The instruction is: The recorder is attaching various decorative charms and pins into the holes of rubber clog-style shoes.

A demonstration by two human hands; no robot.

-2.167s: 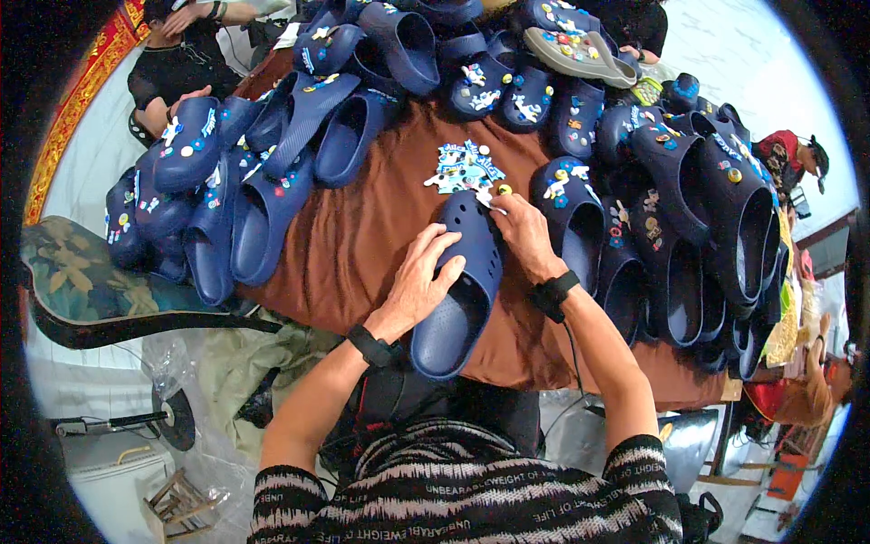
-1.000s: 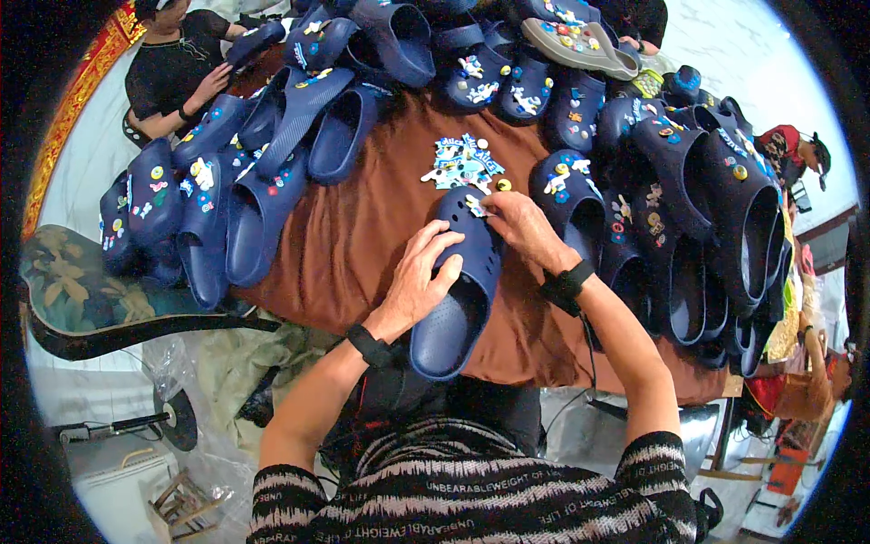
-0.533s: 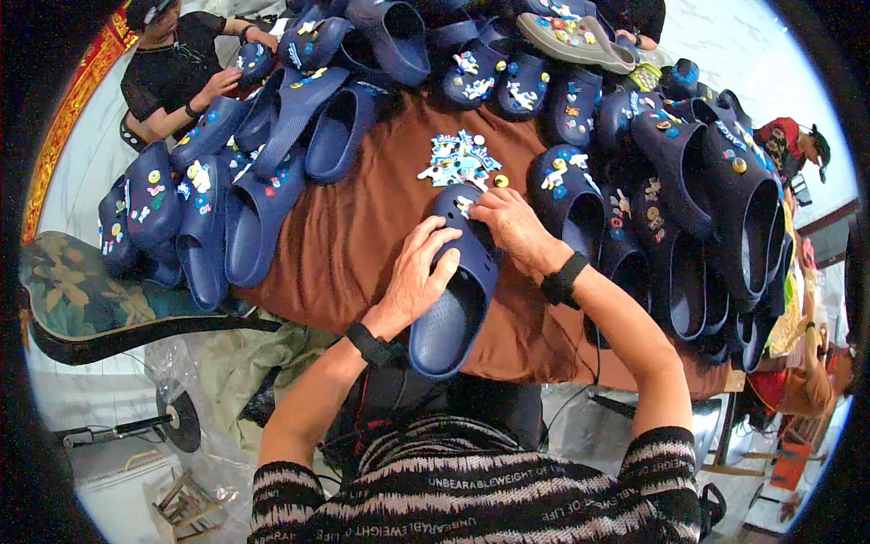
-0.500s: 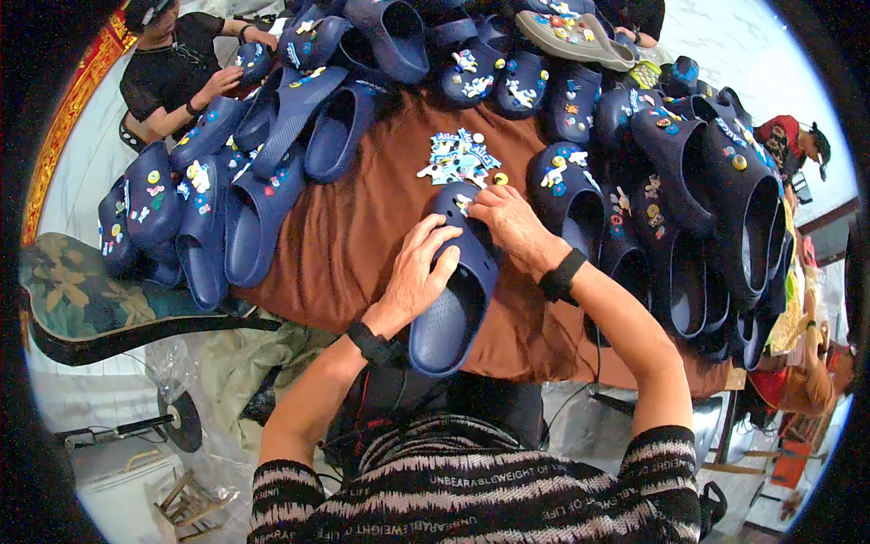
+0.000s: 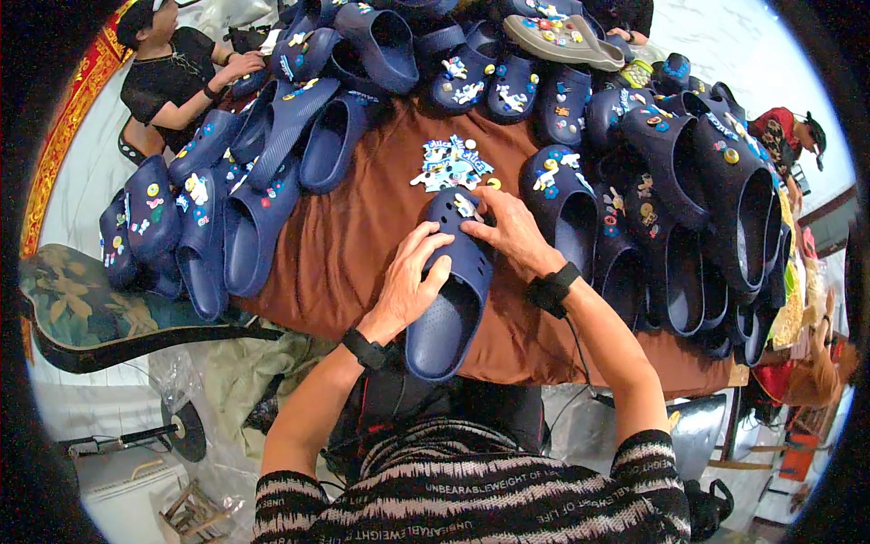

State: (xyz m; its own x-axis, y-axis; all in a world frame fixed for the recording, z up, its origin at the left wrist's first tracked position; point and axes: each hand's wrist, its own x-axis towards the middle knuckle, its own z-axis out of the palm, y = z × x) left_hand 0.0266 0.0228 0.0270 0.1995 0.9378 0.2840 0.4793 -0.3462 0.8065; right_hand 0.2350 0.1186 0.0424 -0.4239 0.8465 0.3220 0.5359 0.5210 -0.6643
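A navy clog (image 5: 444, 331) lies in front of me on the brown cloth, its holed toe pointing away. My left hand (image 5: 412, 276) grips its left side, fingers over the upper and thumb raised near the opening. My right hand (image 5: 515, 231) is closed at the toe, thumb and forefinger around a small white shoe charm (image 5: 466, 207) set on the holes. The tips of its other fingers are hidden. Just beyond the toe is a pile of blue-and-white charms (image 5: 453, 165), with a round yellow charm (image 5: 492, 183) at its right.
Charm-covered navy clogs (image 5: 258, 231) crowd the left side, with more clogs (image 5: 666, 172) stacked on the right. A grey clog (image 5: 564, 41) tops the far row. Brown cloth (image 5: 362, 227) covers the table. A person in black (image 5: 186, 77) handles a clog at far left.
My right hand has shifted slightly on the toe, thumb now lower on the upper, so the white charm shows more. The left hand keeps its hold. The person at far left has moved their hands.
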